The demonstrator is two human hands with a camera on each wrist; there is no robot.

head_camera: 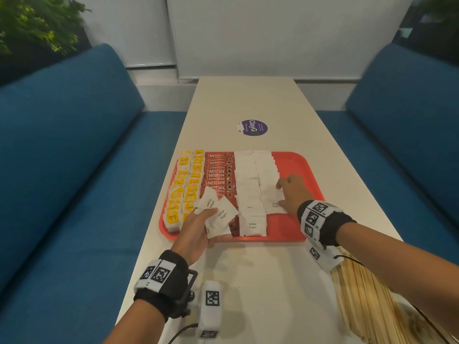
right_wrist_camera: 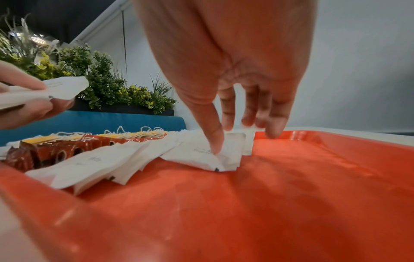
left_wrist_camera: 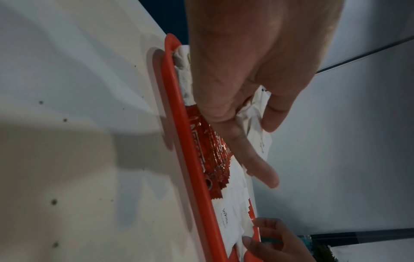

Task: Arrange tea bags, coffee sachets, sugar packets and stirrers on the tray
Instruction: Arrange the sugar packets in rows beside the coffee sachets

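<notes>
Overhead, left hand (head_camera: pixel 198 232) gripping sugar packets (head_camera: pixel 218 214), stirrers (head_camera: pixel 367 294) unseen from wrists

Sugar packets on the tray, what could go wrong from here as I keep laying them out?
The left hand holds several loose sugar packets fanned above the coffee sachets; one could slip onto that row. The right hand presses on the overlapping sugar row, and a nudge might skew it. The stirrers lie under the right forearm, which could sweep them off the table.
</notes>
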